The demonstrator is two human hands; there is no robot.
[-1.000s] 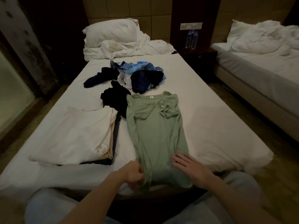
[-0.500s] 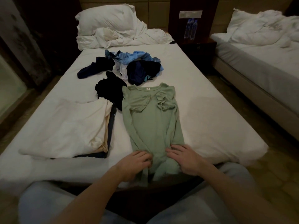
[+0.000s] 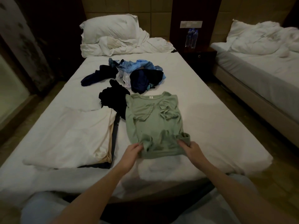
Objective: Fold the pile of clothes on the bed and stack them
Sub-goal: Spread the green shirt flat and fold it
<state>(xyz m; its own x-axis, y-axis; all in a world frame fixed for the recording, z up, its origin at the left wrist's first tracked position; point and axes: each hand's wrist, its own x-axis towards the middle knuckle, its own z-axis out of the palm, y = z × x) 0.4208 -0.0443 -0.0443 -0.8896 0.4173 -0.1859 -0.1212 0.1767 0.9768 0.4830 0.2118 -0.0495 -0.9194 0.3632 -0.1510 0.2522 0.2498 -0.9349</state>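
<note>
The green top (image 3: pixel 153 122) lies face up on the bed (image 3: pixel 210 126), neck toward the pillow (image 3: pixel 111 28), sleeves folded in over the chest. Its hem is lifted off the sheet and bunched. The left hand (image 3: pixel 131 151) pinches the hem's left corner, fingers curled round the cloth; the right hand (image 3: pixel 191 150) grips the right corner the same way, with a roll of fabric just above its thumb.

Left of the top sits the stack (image 3: pixel 71 136): a white folded piece on top, a beige edge and something dark under it, though the dim light makes the lower layers hard to tell apart. A black garment (image 3: pixel 113 97) touches the top's left shoulder. Beyond it the unfolded pile (image 3: pixel 134 73) of blue and navy clothes lies mid-bed. Two bottles (image 3: pixel 191 38) stand on the nightstand (image 3: pixel 199 57) between this bed and the second bed (image 3: pixel 258 70).
</note>
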